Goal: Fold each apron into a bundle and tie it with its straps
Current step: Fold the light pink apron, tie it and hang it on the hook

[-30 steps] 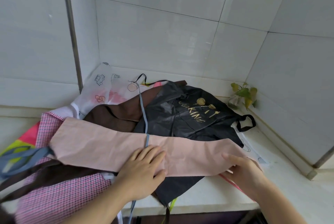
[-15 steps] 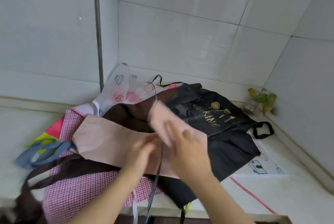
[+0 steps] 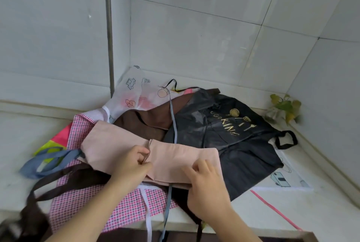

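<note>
A pale pink apron (image 3: 116,144) lies as a long folded strip across the pile, its right end folded over onto the middle. My left hand (image 3: 132,163) pinches the edge of that folded flap at the strip's centre. My right hand (image 3: 206,179) rests on the flap's near right part, its fingers curled on the cloth. A blue-grey strap (image 3: 174,122) runs from behind the strip, under it, and hangs over the counter's front edge. Blue-grey strap loops (image 3: 48,161) trail from the strip's left end.
Under the pink strip lie a black apron with gold lettering (image 3: 233,130), a brown apron (image 3: 148,122), a pink checked apron (image 3: 93,204) and a white printed one (image 3: 136,93). A small plant (image 3: 282,109) stands in the back right corner. Tiled walls close in behind and right.
My right hand carried the strip's right end up and over to the left, laying it on the middle. The strip is now shorter. My left hand shifted onto the flap's edge.
</note>
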Motion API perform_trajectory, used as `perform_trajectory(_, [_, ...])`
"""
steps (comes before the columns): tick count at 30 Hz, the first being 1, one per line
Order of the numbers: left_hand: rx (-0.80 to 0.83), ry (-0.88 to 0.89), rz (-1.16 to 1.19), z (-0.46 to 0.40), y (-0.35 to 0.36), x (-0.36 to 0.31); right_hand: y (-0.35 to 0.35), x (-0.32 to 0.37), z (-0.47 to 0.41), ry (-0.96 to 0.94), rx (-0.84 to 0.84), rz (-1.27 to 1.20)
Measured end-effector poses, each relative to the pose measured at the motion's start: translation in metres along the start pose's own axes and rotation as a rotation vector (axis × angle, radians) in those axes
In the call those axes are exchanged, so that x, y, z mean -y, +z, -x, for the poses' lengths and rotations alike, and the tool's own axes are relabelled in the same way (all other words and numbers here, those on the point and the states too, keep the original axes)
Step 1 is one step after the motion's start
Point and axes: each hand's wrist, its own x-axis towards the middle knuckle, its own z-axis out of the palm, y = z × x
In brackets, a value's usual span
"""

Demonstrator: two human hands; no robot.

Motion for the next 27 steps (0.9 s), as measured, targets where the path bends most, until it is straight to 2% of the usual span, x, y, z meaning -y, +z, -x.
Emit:
perform_trajectory(2, [0.044, 0.070, -0.082, 0.003, -0.001, 0.002, 0.004, -0.020, 0.009, 0.065, -0.048, 0.084])
perform_trajectory(7, [0.087, 0.172, -0.252, 0.013, -0.001, -0.001, 0.000, -0.050, 0.027, 0.220, -0.129, 0.078])
perform_trajectory(12, [0.052, 0.207, -0.361, 0.020, 0.007, -0.008, -0.005, -0.036, 0.026, 0.073, 0.007, -0.021])
perform_trajectory(16, [0.090, 0.217, -0.326, 0.019, 0.008, -0.008, -0.006, -0.020, 0.021, -0.058, 0.177, -0.145])
perform_trajectory(18, [0.069, 0.149, -0.217, 0.018, 0.003, -0.008, 0.000, -0.017, 0.024, -0.031, 0.263, -0.191])
perform_trajectory(19, [0.001, 0.122, -0.170, 0.015, -0.001, -0.005, 0.001, -0.017, 0.026, -0.016, 0.296, -0.193])
perform_trajectory(21, [-0.188, 0.027, -0.233, 0.012, -0.018, 0.000, 0.000, -0.016, 0.027, -0.011, 0.325, -0.178])
perform_trajectory(22, [-0.221, -0.079, -0.295, 0.012, -0.030, 0.000, -0.001, -0.016, 0.027, -0.009, 0.326, -0.178])
perform_trajectory(24, [-0.146, -0.319, -0.309, 0.015, -0.054, -0.001, 0.001, -0.017, 0.027, -0.014, 0.318, -0.166])
perform_trajectory(27, [-0.010, -0.555, -0.112, 0.021, -0.077, -0.001, 0.006, -0.018, 0.029, -0.036, 0.283, -0.152])
